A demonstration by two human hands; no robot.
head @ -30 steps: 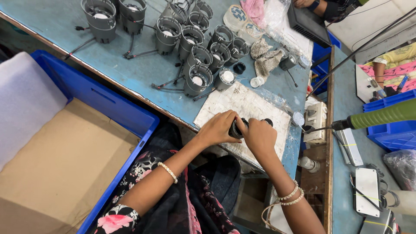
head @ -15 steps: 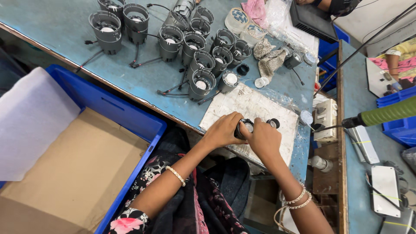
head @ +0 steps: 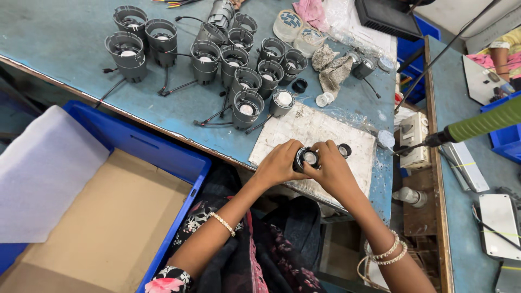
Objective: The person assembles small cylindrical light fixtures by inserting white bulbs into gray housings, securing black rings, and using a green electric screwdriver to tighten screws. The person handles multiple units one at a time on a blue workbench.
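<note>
Both hands have shifted slightly left over the white mat (head: 304, 133); left hand (head: 279, 163) and right hand (head: 334, 171) each grip the small black lamp housing (head: 307, 158), above the worktop (head: 65, 49).

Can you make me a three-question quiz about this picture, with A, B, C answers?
1. Where does the small black round part sit?
A. In the blue bin
B. Between both hands, over the white board
C. On the floor

2. What colour is the bin beside the table?
A. Blue
B. Red
C. Yellow

3. How is the small black round part held?
A. Lying loose on the table
B. Pinched by one hand only
C. Gripped by both hands

Answers: 1 B, the left hand and right hand meet around it above the white board. 2 A, its walls are bright blue. 3 C, fingers of both hands wrap it.
</note>
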